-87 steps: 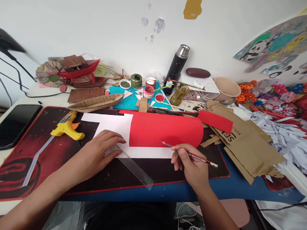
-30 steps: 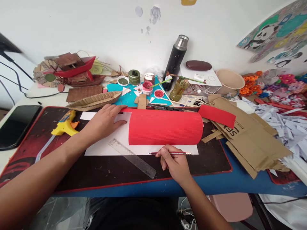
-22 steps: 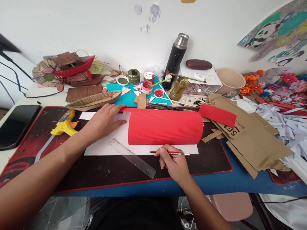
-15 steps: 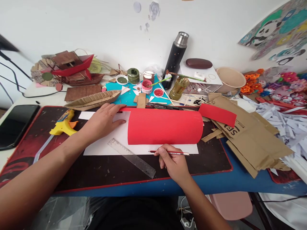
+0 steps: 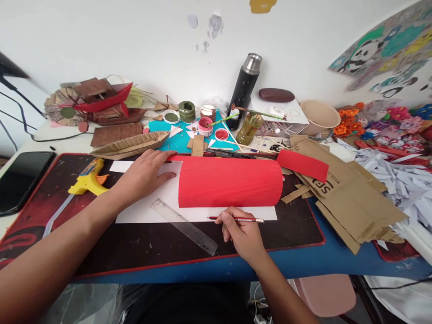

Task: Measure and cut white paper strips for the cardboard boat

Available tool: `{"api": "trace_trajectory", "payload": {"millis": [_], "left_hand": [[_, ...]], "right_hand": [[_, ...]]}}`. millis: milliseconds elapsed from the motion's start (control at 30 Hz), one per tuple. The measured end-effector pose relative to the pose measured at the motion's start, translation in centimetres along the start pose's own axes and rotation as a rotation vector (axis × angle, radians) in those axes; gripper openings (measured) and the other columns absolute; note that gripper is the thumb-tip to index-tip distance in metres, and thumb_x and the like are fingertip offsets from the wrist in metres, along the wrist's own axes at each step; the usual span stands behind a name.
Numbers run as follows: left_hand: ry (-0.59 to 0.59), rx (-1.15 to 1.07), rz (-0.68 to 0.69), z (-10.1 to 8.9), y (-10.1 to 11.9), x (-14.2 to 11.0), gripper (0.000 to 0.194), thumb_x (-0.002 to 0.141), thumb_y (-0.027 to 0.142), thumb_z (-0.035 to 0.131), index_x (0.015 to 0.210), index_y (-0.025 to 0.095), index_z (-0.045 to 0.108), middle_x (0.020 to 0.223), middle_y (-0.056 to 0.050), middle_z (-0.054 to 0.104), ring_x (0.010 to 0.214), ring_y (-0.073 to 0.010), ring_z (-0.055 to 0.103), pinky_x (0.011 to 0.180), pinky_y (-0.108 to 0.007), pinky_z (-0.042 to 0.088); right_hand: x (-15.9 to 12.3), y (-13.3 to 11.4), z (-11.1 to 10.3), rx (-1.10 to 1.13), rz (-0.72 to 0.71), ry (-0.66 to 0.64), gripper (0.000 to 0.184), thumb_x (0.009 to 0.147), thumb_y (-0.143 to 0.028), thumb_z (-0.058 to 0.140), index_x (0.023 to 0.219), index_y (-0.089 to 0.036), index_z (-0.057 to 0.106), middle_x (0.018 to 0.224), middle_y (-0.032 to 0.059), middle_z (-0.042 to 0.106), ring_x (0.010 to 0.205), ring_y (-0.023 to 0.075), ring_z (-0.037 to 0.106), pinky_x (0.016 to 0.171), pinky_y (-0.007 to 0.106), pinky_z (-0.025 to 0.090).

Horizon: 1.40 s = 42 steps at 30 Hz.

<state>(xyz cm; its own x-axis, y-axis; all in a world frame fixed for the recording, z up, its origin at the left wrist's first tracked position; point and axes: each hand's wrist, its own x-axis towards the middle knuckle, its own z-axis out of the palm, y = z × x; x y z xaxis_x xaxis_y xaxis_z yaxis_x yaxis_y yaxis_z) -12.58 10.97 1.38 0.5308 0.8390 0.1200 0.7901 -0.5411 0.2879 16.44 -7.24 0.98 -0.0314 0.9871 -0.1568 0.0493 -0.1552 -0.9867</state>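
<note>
A curled sheet of red corrugated paper (image 5: 229, 182) lies on a white sheet (image 5: 148, 209) over a dark desk mat (image 5: 135, 243). My left hand (image 5: 145, 173) lies flat on the white sheet, fingers stretched out, fingertips touching the red paper's upper left edge. My right hand (image 5: 241, 231) is closed round a red pencil (image 5: 249, 220) that lies level along the white sheet's near edge, just below the red paper. A clear ruler (image 5: 184, 220) lies slanted between my hands.
A yellow glue gun (image 5: 88, 180) and a phone (image 5: 20, 180) are at the left. Paint pots (image 5: 205, 126), a black flask (image 5: 243, 90), cardboard boats (image 5: 131, 144) and a bowl (image 5: 319, 114) stand behind. Brown cardboard (image 5: 344, 198) and paper strips (image 5: 401, 180) pile at the right.
My left hand left the ruler and moved up onto the white sheet by the red paper's edge. My right hand lowered the pencil to lie level at the sheet's near edge.
</note>
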Motion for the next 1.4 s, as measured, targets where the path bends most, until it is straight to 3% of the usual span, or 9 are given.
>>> {"api": "trace_trajectory", "payload": {"millis": [200, 433, 600, 700, 800, 933, 1067, 1200, 1400], "left_hand": [[0.021, -0.108, -0.053, -0.7, 0.2, 1.0, 0.062, 0.093, 0.050, 0.061, 0.147, 0.019, 0.062, 0.126, -0.015, 0.075, 0.122, -0.0369, 0.065, 0.108, -0.050, 0.052], [-0.089, -0.277, -0.198, -2.8, 0.5, 3.0, 0.056, 0.085, 0.054, 0.067, 0.132, 0.024, 0.069, 0.095, -0.006, 0.074, 0.086, -0.0279, 0.069, 0.078, -0.038, 0.053], [-0.117, -0.333, -0.203, -3.4, 0.2, 3.4, 0.052, 0.084, 0.053, 0.066, 0.126, 0.024, 0.072, 0.092, -0.004, 0.076, 0.080, -0.0244, 0.069, 0.072, -0.034, 0.052], [-0.136, -0.371, -0.200, -3.8, 0.4, 3.4, 0.045, 0.084, 0.050, 0.062, 0.117, 0.023, 0.076, 0.094, -0.004, 0.078, 0.082, -0.0233, 0.070, 0.074, -0.033, 0.054], [-0.142, -0.395, -0.214, -4.4, 0.8, 3.4, 0.038, 0.080, 0.048, 0.063, 0.104, 0.024, 0.080, 0.106, -0.005, 0.081, 0.094, -0.0255, 0.072, 0.083, -0.034, 0.056], [-0.186, -0.452, -0.253, -5.9, 1.5, 2.9, 0.031, 0.084, 0.044, 0.062, 0.096, 0.023, 0.080, 0.101, -0.001, 0.081, 0.092, -0.0226, 0.071, 0.079, -0.030, 0.056], [-0.244, -0.557, -0.314, -7.8, 1.5, 2.0, 0.034, 0.093, 0.049, 0.061, 0.103, 0.021, 0.078, 0.098, 0.001, 0.080, 0.086, -0.0206, 0.072, 0.068, -0.027, 0.058], [-0.318, -0.920, -0.523, -9.0, 1.1, 0.9, 0.063, 0.089, 0.062, 0.075, 0.139, 0.024, 0.068, 0.114, -0.004, 0.084, 0.092, -0.0298, 0.081, 0.071, -0.039, 0.068], [-0.174, -1.237, -0.801, -8.0, 2.4, -2.7, 0.083, 0.073, 0.062, 0.092, 0.145, 0.027, 0.068, 0.122, -0.011, 0.084, 0.098, -0.0371, 0.083, 0.079, -0.048, 0.071]], "right_hand": [[0.0, 0.3, 0.0, 0.142, -0.001, 0.039, 0.053, 0.104, -0.067, 0.065, 0.080, -0.020, 0.072, 0.047, -0.0057, 0.053, 0.041, 0.0122, 0.050, 0.051, 0.026, 0.042], [-0.4, 0.2, -0.2, 0.147, -0.057, 0.025, 0.054, 0.105, -0.066, 0.064, 0.082, -0.019, 0.074, 0.047, -0.0054, 0.053, 0.039, 0.0113, 0.048, 0.047, 0.024, 0.040], [-1.5, -0.9, 0.4, -0.151, -0.338, -0.068, 0.037, 0.110, -0.051, 0.065, 0.097, -0.021, 0.081, 0.073, 0.0044, 0.074, 0.061, 0.0174, 0.068, 0.060, 0.028, 0.052], [-2.0, -1.1, 1.1, -0.360, -0.524, -0.106, 0.031, 0.105, -0.051, 0.075, 0.108, -0.020, 0.080, 0.082, 0.0064, 0.076, 0.072, 0.0203, 0.069, 0.067, 0.031, 0.052], [-2.3, -0.7, 1.5, -0.524, -0.591, -0.166, 0.035, 0.104, -0.052, 0.076, 0.114, -0.019, 0.076, 0.087, 0.0079, 0.076, 0.078, 0.0229, 0.067, 0.069, 0.033, 0.051], [-2.7, -0.3, 1.3, -0.597, -0.628, -0.204, 0.033, 0.106, -0.050, 0.073, 0.118, -0.019, 0.073, 0.092, 0.0083, 0.075, 0.081, 0.0236, 0.066, 0.071, 0.034, 0.052], [-3.0, -0.6, 0.6, -0.616, -0.651, -0.206, 0.034, 0.108, -0.050, 0.070, 0.124, -0.020, 0.070, 0.094, 0.0086, 0.074, 0.084, 0.0246, 0.066, 0.075, 0.037, 0.055], [-3.1, -0.9, 0.2, -0.652, -0.659, -0.189, 0.036, 0.108, -0.049, 0.069, 0.129, -0.020, 0.069, 0.101, 0.0110, 0.074, 0.089, 0.0268, 0.067, 0.079, 0.040, 0.057], [-3.2, -0.7, 0.5, -0.762, -0.595, -0.242, 0.035, 0.108, -0.044, 0.071, 0.131, -0.019, 0.069, 0.112, 0.0135, 0.073, 0.101, 0.0300, 0.067, 0.087, 0.045, 0.057]]}}
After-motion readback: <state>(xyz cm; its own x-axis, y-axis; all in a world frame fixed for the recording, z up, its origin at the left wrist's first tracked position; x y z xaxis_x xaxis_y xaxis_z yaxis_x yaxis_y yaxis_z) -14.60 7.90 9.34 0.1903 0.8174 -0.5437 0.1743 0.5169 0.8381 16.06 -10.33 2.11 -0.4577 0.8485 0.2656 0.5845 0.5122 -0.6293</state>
